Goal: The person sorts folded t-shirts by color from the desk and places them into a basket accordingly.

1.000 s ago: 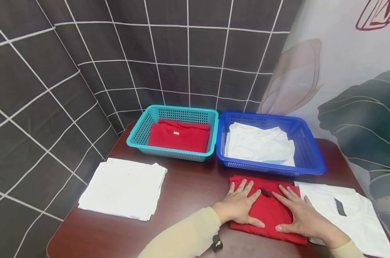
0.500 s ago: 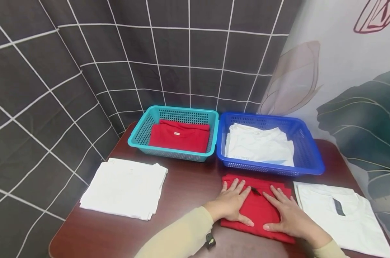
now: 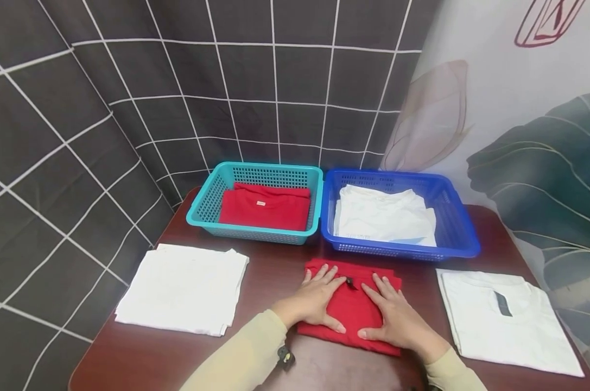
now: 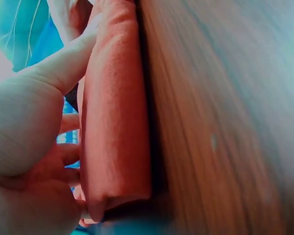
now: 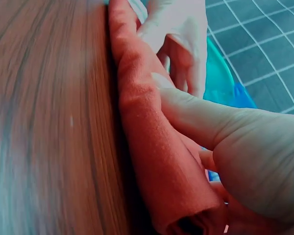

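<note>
A folded red T-shirt point(image 3: 354, 310) with a dark neck label point(image 3: 350, 283) lies on the brown table, in front of the two baskets. My left hand point(image 3: 315, 300) rests on its left part, fingers spread and straight. On its right part lies my right hand point(image 3: 396, 315), fingers spread the same way. Both thumbs point inward near the shirt's front edge. In the left wrist view the rolled front fold point(image 4: 115, 107) stands close beside the thumb. The right wrist view shows the right thumb point(image 5: 186, 105) pressing the top of that fold.
Behind stand a teal basket point(image 3: 252, 234) with red folded shirts and a blue basket point(image 3: 463, 239) with white folded ones. A white folded garment point(image 3: 182, 288) lies at the left; a white folded T-shirt point(image 3: 509, 331) lies at the right near the table's edge.
Both hands have slid the red T-shirt to the left across the table, away from the white T-shirt at the right. A gap now shows between the two. The view has shifted slightly.
</note>
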A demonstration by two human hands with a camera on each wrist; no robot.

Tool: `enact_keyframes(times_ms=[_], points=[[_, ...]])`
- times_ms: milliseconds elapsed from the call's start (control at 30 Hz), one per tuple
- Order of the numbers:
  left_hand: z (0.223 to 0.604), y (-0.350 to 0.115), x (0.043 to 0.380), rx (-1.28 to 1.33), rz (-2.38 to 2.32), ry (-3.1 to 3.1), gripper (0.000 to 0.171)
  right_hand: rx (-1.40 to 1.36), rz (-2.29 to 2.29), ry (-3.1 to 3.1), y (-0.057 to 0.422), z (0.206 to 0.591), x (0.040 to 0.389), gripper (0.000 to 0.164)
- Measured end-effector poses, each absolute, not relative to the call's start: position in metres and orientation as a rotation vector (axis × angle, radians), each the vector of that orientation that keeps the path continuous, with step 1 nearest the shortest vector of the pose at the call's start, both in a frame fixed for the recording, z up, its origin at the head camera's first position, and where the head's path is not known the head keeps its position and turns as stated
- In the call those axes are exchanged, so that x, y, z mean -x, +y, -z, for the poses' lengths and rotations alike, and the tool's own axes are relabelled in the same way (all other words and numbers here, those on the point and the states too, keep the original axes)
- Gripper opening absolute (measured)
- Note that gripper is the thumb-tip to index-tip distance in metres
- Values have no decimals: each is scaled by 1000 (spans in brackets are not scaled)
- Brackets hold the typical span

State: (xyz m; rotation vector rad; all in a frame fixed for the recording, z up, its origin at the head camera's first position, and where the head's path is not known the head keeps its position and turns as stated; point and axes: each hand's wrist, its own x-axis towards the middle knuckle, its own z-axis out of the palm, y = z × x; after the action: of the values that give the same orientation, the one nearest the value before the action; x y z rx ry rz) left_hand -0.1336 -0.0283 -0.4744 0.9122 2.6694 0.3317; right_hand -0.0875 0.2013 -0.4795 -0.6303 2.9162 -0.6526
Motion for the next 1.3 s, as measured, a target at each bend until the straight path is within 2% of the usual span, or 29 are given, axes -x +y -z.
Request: enact_keyframes(times_ms=[633, 1133, 1300], points=[[476, -91, 144, -921, -423, 2621, 107, 521, 596, 2836, 142, 483, 100, 103], [476, -103, 146, -926, -430, 2630, 107, 498, 616, 2830, 130, 482, 103, 104], [471, -106, 140, -934, -456, 2668, 103, 534, 690, 2857, 133, 482, 99, 97]])
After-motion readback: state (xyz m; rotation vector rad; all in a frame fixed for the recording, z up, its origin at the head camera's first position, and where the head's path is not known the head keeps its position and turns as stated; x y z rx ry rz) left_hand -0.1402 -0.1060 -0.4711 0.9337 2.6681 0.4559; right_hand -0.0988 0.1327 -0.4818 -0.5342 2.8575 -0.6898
